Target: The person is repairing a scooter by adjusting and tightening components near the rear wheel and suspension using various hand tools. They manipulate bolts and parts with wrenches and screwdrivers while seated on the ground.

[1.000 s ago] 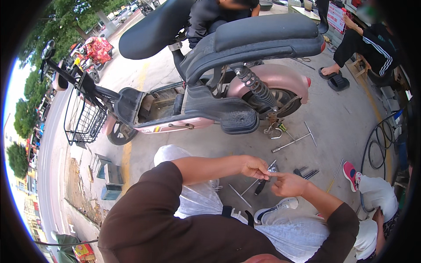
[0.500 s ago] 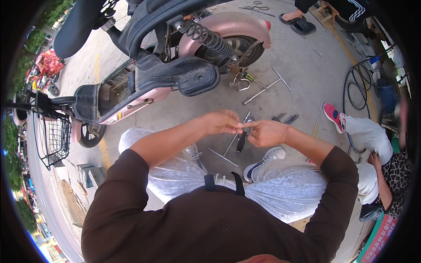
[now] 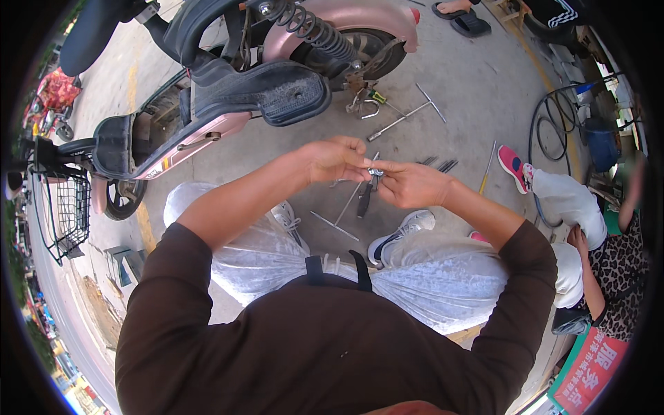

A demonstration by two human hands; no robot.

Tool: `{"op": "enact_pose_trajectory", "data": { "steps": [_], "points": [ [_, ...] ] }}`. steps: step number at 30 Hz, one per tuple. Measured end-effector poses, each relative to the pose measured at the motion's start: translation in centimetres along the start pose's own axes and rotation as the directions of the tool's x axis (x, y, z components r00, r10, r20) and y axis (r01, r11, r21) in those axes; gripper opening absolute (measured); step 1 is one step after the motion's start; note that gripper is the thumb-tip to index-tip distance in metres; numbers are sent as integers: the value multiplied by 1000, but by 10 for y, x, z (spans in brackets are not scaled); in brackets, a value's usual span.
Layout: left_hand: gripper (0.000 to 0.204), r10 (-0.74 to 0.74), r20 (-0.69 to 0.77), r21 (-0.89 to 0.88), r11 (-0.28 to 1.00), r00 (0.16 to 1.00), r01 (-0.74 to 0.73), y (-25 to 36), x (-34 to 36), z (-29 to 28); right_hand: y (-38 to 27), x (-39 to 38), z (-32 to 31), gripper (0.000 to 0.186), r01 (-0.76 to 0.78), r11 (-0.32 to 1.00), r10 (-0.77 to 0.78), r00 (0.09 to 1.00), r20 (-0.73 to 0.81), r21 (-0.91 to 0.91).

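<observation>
Head cam — L hand [image 3: 337, 160] & R hand [image 3: 415, 185] touching — can't tell either grip's state

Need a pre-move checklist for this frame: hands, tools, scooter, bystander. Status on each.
1. Both hands in view: ok. Left hand and right hand meet in front of the body.
2. Item between the fingers identified: cannot tell; too small to make out.
3. Tools away from own shoes: not ok. A T-handle wrench lies between them.
4. Scooter firmly supported: cannot tell; no stand clearly visible.
5. Bystander's pink shoe apart from the hands: ok, off to the right.
</observation>
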State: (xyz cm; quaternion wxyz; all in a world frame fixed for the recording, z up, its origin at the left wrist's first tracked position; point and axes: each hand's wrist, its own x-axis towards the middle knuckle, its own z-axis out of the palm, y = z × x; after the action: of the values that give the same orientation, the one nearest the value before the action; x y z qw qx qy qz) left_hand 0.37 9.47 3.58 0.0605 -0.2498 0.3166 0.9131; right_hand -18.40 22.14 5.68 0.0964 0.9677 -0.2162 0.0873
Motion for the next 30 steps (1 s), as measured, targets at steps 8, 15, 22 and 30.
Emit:
{"op": "enact_pose_trajectory", "data": {
  "steps": [8,15,22,30],
  "points": [
    [14,75,108,-90,994,991,-66,11,-10,2,-6,-10,-3,10,-107,993,106,994,-19,-50],
    [18,102,146,-103,991,984,-87,9,-3,-4,-5,-11,1,10,-172,985,171,983,-61,-15],
    [15,101,-83,139,986,991,-89,19,1,-12,14,-17,-1,8,-300,953,295,952,86,51],
    [36,712,331,938,-320,619,-134,45,3,-29,85,-42,69,12,-722,689,668,667,330,68]
  ]
}}
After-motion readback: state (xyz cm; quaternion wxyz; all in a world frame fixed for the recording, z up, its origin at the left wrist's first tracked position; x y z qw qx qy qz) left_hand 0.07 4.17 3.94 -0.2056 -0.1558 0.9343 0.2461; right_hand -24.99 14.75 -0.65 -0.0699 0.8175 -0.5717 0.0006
